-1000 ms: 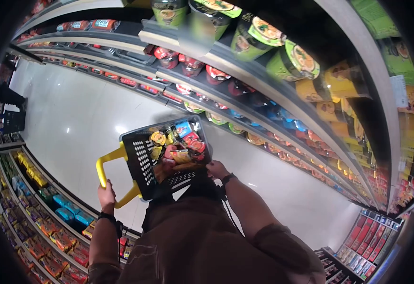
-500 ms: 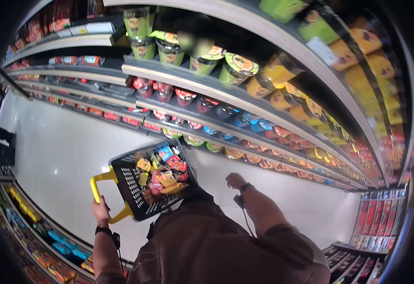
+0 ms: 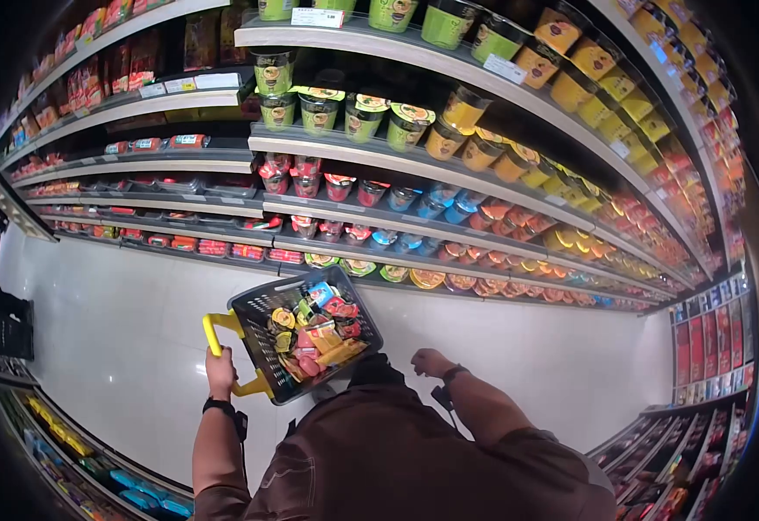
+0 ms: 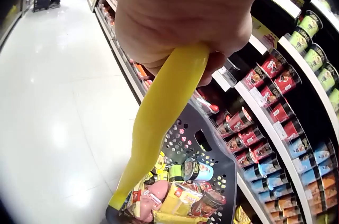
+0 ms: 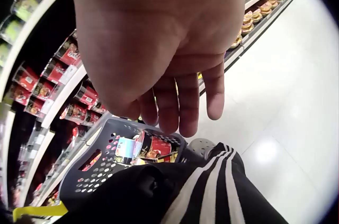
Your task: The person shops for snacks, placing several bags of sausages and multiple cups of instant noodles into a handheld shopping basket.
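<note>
I have the left hand (image 3: 221,373) curled round the handle (image 4: 161,99); the basket (image 4: 225,168) of packets (image 4: 179,198) and cups (image 4: 197,171) lies just right of it, between my 2 hands. The right hand (image 3: 432,362), loosely bent and holding nothing, hangs apart, farther right; shelves (image 3: 336,147) run beyond.

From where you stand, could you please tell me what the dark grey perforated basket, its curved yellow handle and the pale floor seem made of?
Dark grey perforated basket: probably moulded plastic, satin, with rounded holes through its wall.
Curved yellow handle: likely smooth plastic, showing soft highlights.
Pale floor: perhaps polished tile, with faint seams and bright reflections.
</note>
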